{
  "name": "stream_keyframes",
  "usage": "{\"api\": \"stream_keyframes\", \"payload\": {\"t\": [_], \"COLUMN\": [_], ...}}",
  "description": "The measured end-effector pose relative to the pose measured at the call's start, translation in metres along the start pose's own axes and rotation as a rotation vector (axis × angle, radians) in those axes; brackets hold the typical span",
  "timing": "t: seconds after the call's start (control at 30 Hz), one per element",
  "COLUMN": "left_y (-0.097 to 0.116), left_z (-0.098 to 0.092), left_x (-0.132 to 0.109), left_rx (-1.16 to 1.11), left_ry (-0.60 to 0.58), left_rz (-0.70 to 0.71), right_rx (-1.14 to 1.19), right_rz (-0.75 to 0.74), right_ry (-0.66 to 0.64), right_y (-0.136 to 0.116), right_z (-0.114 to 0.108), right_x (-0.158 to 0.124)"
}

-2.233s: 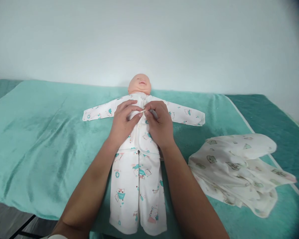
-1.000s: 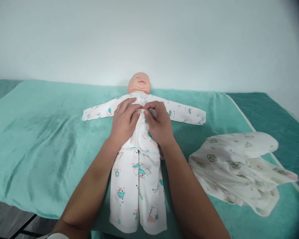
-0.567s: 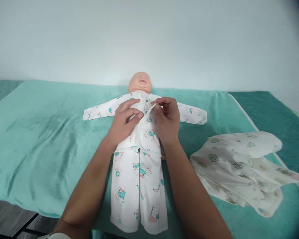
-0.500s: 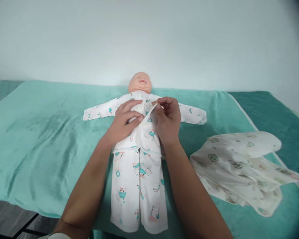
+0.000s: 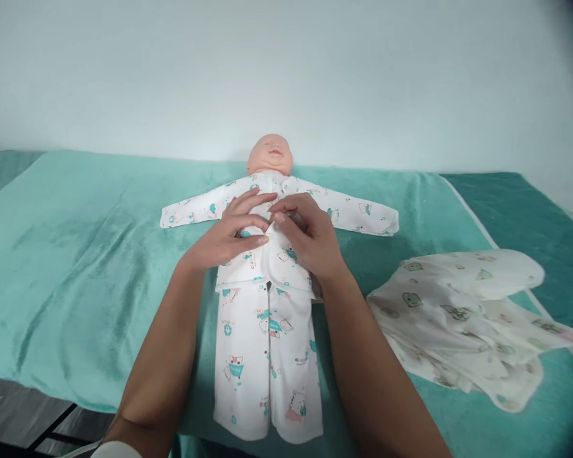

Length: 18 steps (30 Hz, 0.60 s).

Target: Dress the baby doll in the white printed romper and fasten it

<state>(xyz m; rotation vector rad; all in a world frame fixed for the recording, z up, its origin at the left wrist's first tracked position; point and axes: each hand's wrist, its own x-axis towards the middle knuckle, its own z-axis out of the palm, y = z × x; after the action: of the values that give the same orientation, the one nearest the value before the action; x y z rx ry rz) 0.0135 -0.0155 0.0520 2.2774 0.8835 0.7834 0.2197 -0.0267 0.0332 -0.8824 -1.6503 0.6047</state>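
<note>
A baby doll lies face up, its arms spread, in a white printed top and matching white trousers. My left hand rests on the top's chest with its fingers apart. From the other side, my right hand has thumb and forefinger pinched at the front opening, close to the left fingertips. The fingers hide the bit of cloth or fastener between them. Both sleeves lie flat, stretched out to the sides.
A crumpled white cloth with green prints lies to the right on the green blanket. A pale wall stands behind the doll's head. Dark floor shows at the lower left.
My right hand has moved left and slightly down, towards the middle of the chest. The lifted edge of the top that it held is now lowered against the front.
</note>
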Motion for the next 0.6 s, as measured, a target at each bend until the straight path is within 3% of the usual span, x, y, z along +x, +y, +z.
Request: {"api": "stream_keyframes", "payload": {"t": [0.17,0.4,0.6], "left_y": [0.0005,-0.0013,0.0002], "left_z": [-0.0005,-0.0012,0.0027], "left_x": [0.0002,0.0005,0.0015], "left_rx": [-0.019,-0.023,-0.01], "left_ry": [-0.014,-0.014,0.017], "left_rz": [-0.016,-0.001,-0.027], "right_rx": [-0.06,0.088,0.092], "right_rz": [0.006,0.11,0.114], "right_ry": [-0.047,-0.069,-0.071], "right_y": [-0.0087,-0.0091,-0.0115], "right_z": [-0.0001,-0.0013,-0.0003], "right_x": [-0.0007,-0.0001,-0.0016]}}
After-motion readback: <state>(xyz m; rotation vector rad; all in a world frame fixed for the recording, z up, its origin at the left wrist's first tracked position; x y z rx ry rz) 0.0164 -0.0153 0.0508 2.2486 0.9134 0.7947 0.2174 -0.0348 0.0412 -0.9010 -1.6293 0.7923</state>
